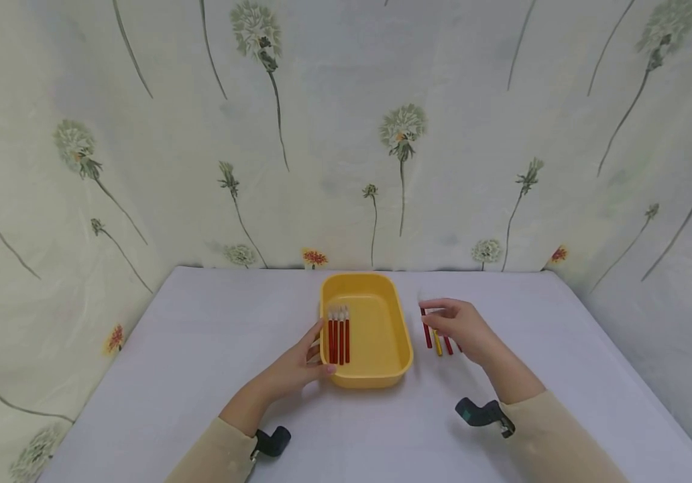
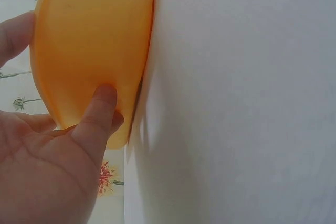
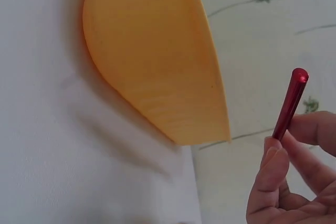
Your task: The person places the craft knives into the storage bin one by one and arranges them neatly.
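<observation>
Near the middle of the table stands a yellow tray (image 1: pixel 376 380). My left hand (image 1: pixel 292 369) grips its left side, thumb on the near rim. In the left wrist view, fingers (image 2: pixel 94 116) press the outer wall. Several slim red sticks (image 1: pixel 341 339) with pale tips lie side by side along the tray's left side. Right of the tray, my right hand (image 1: pixel 460 329) pinches another slim red stick (image 3: pixel 291 103) between thumb and fingers; its exact kind is unclear. Below that hand lie a yellow stick (image 1: pixel 438 344) and more red sticks (image 1: pixel 448 345), partly hidden.
White cloth covers the table (image 1: pixel 231 315). A flower-patterned sheet (image 1: pixel 334 134) hangs behind and at both sides. A black wrist camera (image 1: pixel 273 441) sits at the left sleeve, another black camera (image 1: pixel 481 412) at the right.
</observation>
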`<move>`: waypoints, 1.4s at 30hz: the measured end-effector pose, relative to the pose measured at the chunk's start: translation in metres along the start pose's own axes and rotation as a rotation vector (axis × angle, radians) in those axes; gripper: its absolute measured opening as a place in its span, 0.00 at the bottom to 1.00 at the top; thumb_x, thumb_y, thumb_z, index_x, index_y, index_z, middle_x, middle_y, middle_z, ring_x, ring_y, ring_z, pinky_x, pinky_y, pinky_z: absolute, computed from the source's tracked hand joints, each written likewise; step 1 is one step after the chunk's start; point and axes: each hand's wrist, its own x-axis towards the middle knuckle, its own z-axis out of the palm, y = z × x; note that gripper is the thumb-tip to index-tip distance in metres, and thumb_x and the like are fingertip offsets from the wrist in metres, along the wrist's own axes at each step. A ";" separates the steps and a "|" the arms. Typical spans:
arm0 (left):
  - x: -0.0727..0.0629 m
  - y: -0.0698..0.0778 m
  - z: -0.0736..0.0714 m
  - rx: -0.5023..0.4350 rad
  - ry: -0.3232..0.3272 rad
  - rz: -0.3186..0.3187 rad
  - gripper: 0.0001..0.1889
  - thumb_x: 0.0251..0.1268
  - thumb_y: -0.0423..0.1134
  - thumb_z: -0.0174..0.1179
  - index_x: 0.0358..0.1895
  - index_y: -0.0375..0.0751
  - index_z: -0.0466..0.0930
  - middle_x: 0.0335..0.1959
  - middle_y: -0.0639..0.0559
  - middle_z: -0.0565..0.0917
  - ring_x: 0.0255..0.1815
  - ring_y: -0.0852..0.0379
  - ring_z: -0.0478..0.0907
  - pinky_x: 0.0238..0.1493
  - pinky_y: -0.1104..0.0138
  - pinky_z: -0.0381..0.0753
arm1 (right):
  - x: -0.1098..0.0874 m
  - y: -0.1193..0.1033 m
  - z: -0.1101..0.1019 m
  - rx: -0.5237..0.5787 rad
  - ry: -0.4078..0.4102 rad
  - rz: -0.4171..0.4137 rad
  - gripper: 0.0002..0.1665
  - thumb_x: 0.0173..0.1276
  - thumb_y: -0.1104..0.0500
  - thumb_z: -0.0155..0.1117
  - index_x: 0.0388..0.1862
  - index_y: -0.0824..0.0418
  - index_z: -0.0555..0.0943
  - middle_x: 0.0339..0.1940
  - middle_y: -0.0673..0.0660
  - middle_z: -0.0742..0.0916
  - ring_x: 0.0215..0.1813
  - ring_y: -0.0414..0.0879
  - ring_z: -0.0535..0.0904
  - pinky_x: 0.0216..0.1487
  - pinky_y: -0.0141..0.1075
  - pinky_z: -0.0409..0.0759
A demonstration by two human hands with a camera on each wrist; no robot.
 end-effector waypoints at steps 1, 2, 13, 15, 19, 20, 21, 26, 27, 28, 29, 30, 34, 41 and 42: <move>0.000 0.000 0.000 0.001 -0.002 0.006 0.53 0.63 0.51 0.69 0.83 0.54 0.39 0.82 0.50 0.48 0.78 0.45 0.58 0.73 0.50 0.62 | 0.001 -0.001 0.002 -0.003 -0.007 -0.008 0.26 0.71 0.53 0.66 0.66 0.57 0.78 0.58 0.63 0.84 0.58 0.61 0.79 0.62 0.51 0.78; 0.000 0.000 0.000 0.003 -0.002 0.006 0.53 0.63 0.51 0.69 0.83 0.54 0.39 0.82 0.50 0.48 0.78 0.45 0.58 0.73 0.50 0.62 | 0.001 -0.002 0.004 -0.004 -0.010 -0.012 0.26 0.71 0.53 0.66 0.66 0.57 0.78 0.58 0.63 0.84 0.58 0.62 0.79 0.61 0.51 0.79; 0.002 0.000 0.000 0.011 0.007 -0.004 0.54 0.62 0.52 0.69 0.83 0.55 0.40 0.83 0.51 0.48 0.78 0.45 0.58 0.73 0.50 0.62 | 0.010 -0.016 0.029 -0.007 -0.050 -0.040 0.24 0.71 0.56 0.66 0.65 0.60 0.79 0.54 0.61 0.87 0.55 0.58 0.81 0.60 0.51 0.80; 0.002 0.001 0.000 0.013 0.007 -0.007 0.54 0.63 0.52 0.69 0.83 0.55 0.40 0.83 0.51 0.48 0.78 0.45 0.58 0.73 0.49 0.61 | 0.011 -0.018 0.033 0.012 -0.060 -0.039 0.24 0.72 0.57 0.66 0.65 0.61 0.79 0.54 0.62 0.87 0.54 0.56 0.82 0.61 0.52 0.79; 0.001 0.001 0.000 0.007 0.003 -0.004 0.53 0.63 0.51 0.69 0.83 0.54 0.39 0.83 0.51 0.47 0.78 0.46 0.58 0.73 0.50 0.62 | 0.013 -0.021 0.041 0.032 -0.067 -0.031 0.24 0.71 0.59 0.66 0.64 0.61 0.79 0.52 0.61 0.87 0.50 0.51 0.82 0.60 0.49 0.80; 0.001 0.001 0.000 0.005 0.002 -0.001 0.53 0.63 0.50 0.69 0.83 0.54 0.39 0.83 0.51 0.47 0.78 0.46 0.58 0.73 0.50 0.62 | 0.014 -0.022 0.043 0.039 -0.073 -0.037 0.24 0.71 0.59 0.66 0.64 0.62 0.79 0.51 0.62 0.87 0.50 0.51 0.82 0.59 0.47 0.81; 0.001 0.001 0.000 0.005 0.001 0.002 0.53 0.63 0.50 0.69 0.83 0.54 0.39 0.83 0.51 0.47 0.78 0.46 0.58 0.74 0.50 0.62 | 0.015 -0.022 0.045 0.040 -0.074 -0.035 0.23 0.71 0.59 0.66 0.64 0.62 0.80 0.51 0.61 0.87 0.49 0.51 0.82 0.58 0.45 0.82; 0.001 0.002 0.000 0.004 0.000 0.006 0.53 0.63 0.50 0.69 0.83 0.54 0.39 0.83 0.51 0.47 0.78 0.46 0.58 0.74 0.51 0.61 | 0.016 -0.027 0.053 0.020 -0.064 -0.032 0.23 0.71 0.58 0.67 0.63 0.59 0.81 0.49 0.57 0.87 0.50 0.52 0.83 0.57 0.44 0.82; 0.001 0.002 0.000 0.005 0.001 0.004 0.53 0.63 0.50 0.69 0.83 0.54 0.39 0.83 0.51 0.47 0.78 0.46 0.58 0.74 0.51 0.61 | 0.017 -0.029 0.055 0.014 -0.058 -0.033 0.23 0.70 0.58 0.68 0.63 0.59 0.81 0.48 0.57 0.87 0.50 0.52 0.83 0.57 0.44 0.82; 0.001 0.002 0.000 0.006 0.001 0.002 0.53 0.63 0.50 0.69 0.83 0.54 0.39 0.83 0.51 0.47 0.78 0.46 0.58 0.74 0.51 0.61 | 0.017 -0.030 0.057 0.017 -0.060 -0.040 0.23 0.70 0.58 0.68 0.63 0.59 0.81 0.49 0.57 0.87 0.50 0.53 0.83 0.57 0.45 0.82; 0.001 0.002 0.000 0.004 0.002 -0.001 0.53 0.63 0.50 0.69 0.83 0.55 0.39 0.83 0.51 0.47 0.78 0.46 0.58 0.74 0.51 0.61 | 0.017 -0.031 0.059 0.021 -0.061 -0.040 0.23 0.70 0.58 0.68 0.63 0.59 0.81 0.49 0.57 0.87 0.51 0.53 0.83 0.58 0.45 0.82; 0.001 0.002 0.000 0.004 0.004 -0.005 0.53 0.63 0.51 0.69 0.83 0.55 0.39 0.83 0.50 0.47 0.78 0.45 0.57 0.74 0.50 0.61 | 0.018 -0.032 0.061 0.028 -0.064 -0.041 0.23 0.70 0.58 0.68 0.62 0.59 0.81 0.49 0.57 0.87 0.52 0.53 0.83 0.58 0.46 0.82; 0.001 0.002 0.000 0.008 0.008 -0.021 0.53 0.63 0.51 0.69 0.83 0.55 0.40 0.83 0.49 0.47 0.78 0.44 0.57 0.73 0.50 0.62 | 0.020 -0.035 0.070 0.040 -0.085 -0.047 0.21 0.69 0.59 0.68 0.61 0.60 0.82 0.50 0.57 0.87 0.53 0.56 0.83 0.58 0.47 0.82; 0.001 0.002 0.000 0.012 0.007 -0.016 0.52 0.65 0.50 0.68 0.83 0.55 0.39 0.83 0.49 0.47 0.78 0.45 0.57 0.74 0.49 0.61 | 0.025 -0.040 0.087 0.049 -0.102 -0.081 0.20 0.69 0.62 0.67 0.59 0.65 0.82 0.46 0.59 0.88 0.52 0.59 0.83 0.56 0.48 0.82; 0.001 0.002 0.000 0.012 0.005 -0.014 0.52 0.65 0.50 0.68 0.83 0.55 0.39 0.83 0.49 0.47 0.78 0.45 0.57 0.74 0.48 0.61 | 0.026 -0.040 0.090 0.046 -0.103 -0.078 0.20 0.69 0.62 0.67 0.59 0.65 0.82 0.45 0.59 0.89 0.52 0.59 0.83 0.56 0.47 0.83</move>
